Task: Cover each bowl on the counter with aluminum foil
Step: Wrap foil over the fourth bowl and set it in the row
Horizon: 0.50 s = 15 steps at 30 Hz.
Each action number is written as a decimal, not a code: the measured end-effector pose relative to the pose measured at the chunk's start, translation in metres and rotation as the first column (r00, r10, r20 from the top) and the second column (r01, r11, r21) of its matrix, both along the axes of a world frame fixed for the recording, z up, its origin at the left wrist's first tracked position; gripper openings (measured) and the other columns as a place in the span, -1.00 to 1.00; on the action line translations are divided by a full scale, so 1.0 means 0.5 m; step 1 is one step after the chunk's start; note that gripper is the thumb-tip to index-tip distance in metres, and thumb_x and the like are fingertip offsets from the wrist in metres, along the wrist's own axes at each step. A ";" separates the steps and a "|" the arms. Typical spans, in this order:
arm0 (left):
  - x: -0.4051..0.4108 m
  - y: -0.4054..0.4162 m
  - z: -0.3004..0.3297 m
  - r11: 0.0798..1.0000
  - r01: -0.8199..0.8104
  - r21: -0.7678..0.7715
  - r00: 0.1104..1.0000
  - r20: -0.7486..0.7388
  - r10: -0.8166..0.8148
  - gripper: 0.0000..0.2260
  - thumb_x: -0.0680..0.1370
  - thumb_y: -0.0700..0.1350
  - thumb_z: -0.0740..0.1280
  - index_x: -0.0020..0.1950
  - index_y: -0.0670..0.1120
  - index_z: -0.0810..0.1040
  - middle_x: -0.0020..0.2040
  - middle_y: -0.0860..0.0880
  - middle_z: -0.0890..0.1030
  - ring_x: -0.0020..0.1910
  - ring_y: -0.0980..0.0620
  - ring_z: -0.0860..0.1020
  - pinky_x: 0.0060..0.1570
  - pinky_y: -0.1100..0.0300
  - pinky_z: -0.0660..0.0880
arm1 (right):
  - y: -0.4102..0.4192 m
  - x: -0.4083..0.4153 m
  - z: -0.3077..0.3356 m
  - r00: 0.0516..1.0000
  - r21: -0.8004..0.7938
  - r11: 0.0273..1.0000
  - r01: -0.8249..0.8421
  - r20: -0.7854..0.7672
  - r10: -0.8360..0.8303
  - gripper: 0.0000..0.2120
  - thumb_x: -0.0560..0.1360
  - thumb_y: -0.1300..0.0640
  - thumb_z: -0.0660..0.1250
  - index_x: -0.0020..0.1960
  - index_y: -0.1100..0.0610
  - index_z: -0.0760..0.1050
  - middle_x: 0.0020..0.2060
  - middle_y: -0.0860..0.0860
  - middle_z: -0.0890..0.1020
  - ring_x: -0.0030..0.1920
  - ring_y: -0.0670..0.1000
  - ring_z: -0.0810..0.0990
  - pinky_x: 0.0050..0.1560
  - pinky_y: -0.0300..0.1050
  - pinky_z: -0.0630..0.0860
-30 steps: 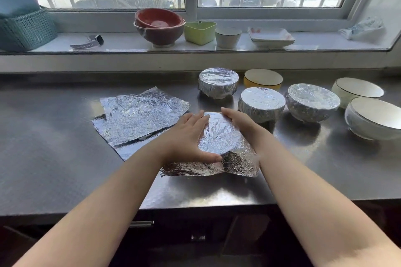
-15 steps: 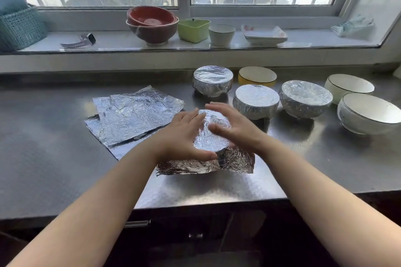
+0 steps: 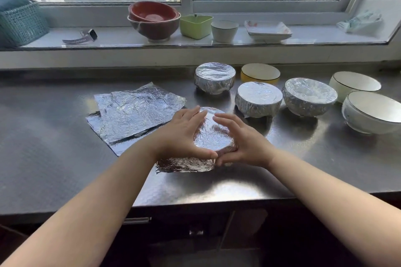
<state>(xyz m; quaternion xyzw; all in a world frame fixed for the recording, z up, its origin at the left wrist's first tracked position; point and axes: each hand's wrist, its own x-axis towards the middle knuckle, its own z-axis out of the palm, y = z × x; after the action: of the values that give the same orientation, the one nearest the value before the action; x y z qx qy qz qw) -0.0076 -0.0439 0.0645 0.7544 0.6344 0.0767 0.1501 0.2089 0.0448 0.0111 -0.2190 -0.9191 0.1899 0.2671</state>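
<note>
Both hands, left hand (image 3: pixel 184 134) and right hand (image 3: pixel 240 141), cup the foil-draped bowl (image 3: pixel 211 134) between them with fingers spread, unfolded foil flap (image 3: pixel 186 165) at six o'clock nearer the left, spare sheets (image 3: pixel 134 112) at ten on the surface (image 3: pixel 54 147).

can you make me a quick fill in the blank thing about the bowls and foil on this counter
1. Besides the one under the hands, ___ bowls on the steel counter are fully foil-wrapped.
2. The uncovered bowl with the yellow outside stands in the ___ row.
3. The loose crumpled foil sheets lie to the ___ of the left hand.
4. Two uncovered white bowls stand at the counter's ___ end.

Missing words: three; back; left; right
</note>
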 end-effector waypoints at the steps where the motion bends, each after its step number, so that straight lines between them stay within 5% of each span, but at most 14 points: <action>1: -0.002 0.001 -0.001 1.000 0.003 0.003 1.000 0.005 -0.003 0.07 0.30 0.43 0.40 0.60 0.10 -0.12 0.60 0.12 -0.12 0.55 0.09 -0.20 0.50 0.00 -0.08 | 0.000 0.002 0.001 1.000 0.005 1.000 0.001 0.014 -0.001 -0.03 0.22 -0.39 0.47 0.48 0.03 0.26 0.46 0.00 0.32 0.43 -0.01 0.37 0.38 0.04 0.40; 5: -0.012 0.000 -0.010 0.998 0.020 0.053 0.997 0.079 -0.024 0.11 0.21 0.43 0.46 0.58 0.22 -0.09 0.58 0.20 -0.20 0.55 0.11 -0.18 0.52 0.00 -0.02 | -0.004 0.006 0.003 0.999 -0.046 0.999 -0.014 0.035 0.016 -0.13 0.24 -0.24 0.55 0.43 0.06 0.33 0.45 -0.05 0.30 0.37 -0.12 0.42 0.38 -0.16 0.39; 9: -0.019 -0.015 -0.048 0.953 -0.018 0.301 0.945 0.318 -0.083 0.01 0.15 0.41 0.48 0.51 0.24 0.14 0.55 0.23 -0.22 0.55 0.17 -0.05 0.45 0.15 0.10 | -0.006 0.007 -0.001 0.999 -0.069 0.998 0.005 0.037 -0.002 -0.17 0.24 -0.12 0.61 0.40 0.08 0.37 0.43 -0.06 0.31 0.32 -0.23 0.40 0.33 -0.44 0.27; 11: -0.019 -0.021 -0.067 0.923 -0.066 0.380 0.908 0.406 -0.102 -0.02 0.17 0.36 0.51 0.50 0.16 0.21 0.56 0.11 -0.11 0.53 0.26 -0.04 0.41 0.33 0.07 | -0.007 0.007 -0.001 0.999 -0.075 0.997 0.013 0.037 -0.010 -0.16 0.22 -0.12 0.62 0.39 0.09 0.38 0.42 -0.06 0.32 0.32 -0.23 0.39 0.32 -0.48 0.24; 15: -0.009 -0.027 -0.095 0.874 -0.162 0.459 0.869 0.486 -0.094 -0.01 0.19 0.30 0.54 0.50 0.01 0.23 0.54 -0.05 0.04 0.55 0.14 0.01 0.43 0.43 0.02 | -0.010 0.007 0.002 0.998 -0.107 0.994 0.025 0.056 -0.019 -0.11 0.18 -0.23 0.58 0.40 0.05 0.36 0.40 -0.17 0.27 0.37 -0.20 0.35 0.37 -0.36 0.25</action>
<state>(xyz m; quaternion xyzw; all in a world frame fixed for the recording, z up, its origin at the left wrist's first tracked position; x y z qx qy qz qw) -0.0123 -0.0574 0.0169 0.7109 0.5483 0.4260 0.1115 0.2122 0.0400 0.0121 -0.2483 -0.9119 0.2301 0.2318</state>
